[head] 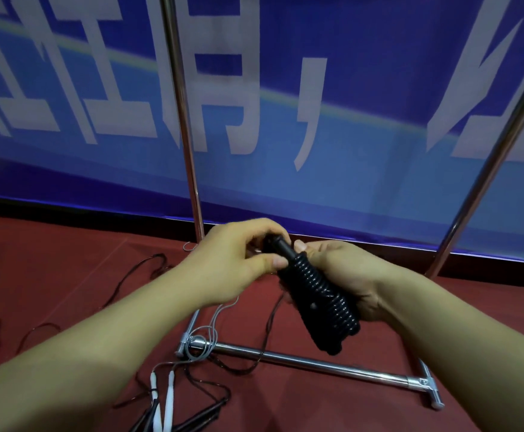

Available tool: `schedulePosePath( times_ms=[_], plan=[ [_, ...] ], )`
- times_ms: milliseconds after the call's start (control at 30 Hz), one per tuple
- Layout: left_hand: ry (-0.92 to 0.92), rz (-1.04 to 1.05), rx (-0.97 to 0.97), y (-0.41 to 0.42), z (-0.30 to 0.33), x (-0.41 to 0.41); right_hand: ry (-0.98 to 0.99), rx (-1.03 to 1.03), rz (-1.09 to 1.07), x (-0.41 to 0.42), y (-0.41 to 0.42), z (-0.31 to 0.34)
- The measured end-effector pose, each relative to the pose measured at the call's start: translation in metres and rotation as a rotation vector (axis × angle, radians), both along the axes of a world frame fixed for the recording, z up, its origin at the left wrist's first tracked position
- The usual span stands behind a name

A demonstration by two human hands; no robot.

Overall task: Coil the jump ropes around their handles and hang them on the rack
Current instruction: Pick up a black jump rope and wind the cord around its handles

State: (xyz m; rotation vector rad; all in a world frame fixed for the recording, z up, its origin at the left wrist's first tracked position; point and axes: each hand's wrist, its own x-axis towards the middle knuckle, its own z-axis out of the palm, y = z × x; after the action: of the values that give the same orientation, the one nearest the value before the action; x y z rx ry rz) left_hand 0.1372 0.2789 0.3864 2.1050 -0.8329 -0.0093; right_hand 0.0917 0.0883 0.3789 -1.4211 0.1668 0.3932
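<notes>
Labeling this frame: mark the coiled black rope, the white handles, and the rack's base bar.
coiled black rope (pixel 320 294), head view, middle of coil
white handles (pixel 168 397), head view, right handle's shaft
base bar (pixel 317 363), head view, mid-length

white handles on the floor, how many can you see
2. Both lie side by side on the red floor at the lower left: left white handle, right white handle, grey cord running up from them. Their lower ends are cut by the frame edge; others may lie out of view.
</notes>
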Motion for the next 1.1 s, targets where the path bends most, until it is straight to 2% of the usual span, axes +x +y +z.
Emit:
schedulePosePath(
  times_ms=[67,133,233,367,500,767,967,1100],
  plan=[
    [0.054,0.213,-0.119,-0.004,-0.002,0.003,-0.058,0.04,-0.152,0.005,0.002,-0.001],
    [0.185,0.325,-0.187,-0.009,-0.001,0.003,-0.132,0.01,-0.3,0.011,0.002,-0.002],
    [0.393,0.265,-0.2,-0.022,-0.006,-0.01,-0.261,-0.11,-0.491,0.016,0.002,-0.004],
    [0.417,0.144,-0.211,-0.042,-0.014,-0.021,-0.357,-0.207,-0.641,0.019,0.01,-0.003],
    [0.507,0.125,-0.329,-0.052,-0.013,-0.022,-0.422,-0.282,-0.748,0.023,0.021,-0.001],
    [0.604,0.258,-0.628,-0.059,-0.012,-0.016,-0.504,-0.304,-0.664,0.025,0.042,0.002],
    [0.452,0.437,-0.561,-0.05,-0.009,-0.007,-0.599,-0.442,-0.516,0.02,0.043,0.007],
    [0.451,0.485,-0.529,-0.041,-0.006,-0.001,-0.48,-0.219,-0.418,0.016,0.042,0.017]
  ],
)
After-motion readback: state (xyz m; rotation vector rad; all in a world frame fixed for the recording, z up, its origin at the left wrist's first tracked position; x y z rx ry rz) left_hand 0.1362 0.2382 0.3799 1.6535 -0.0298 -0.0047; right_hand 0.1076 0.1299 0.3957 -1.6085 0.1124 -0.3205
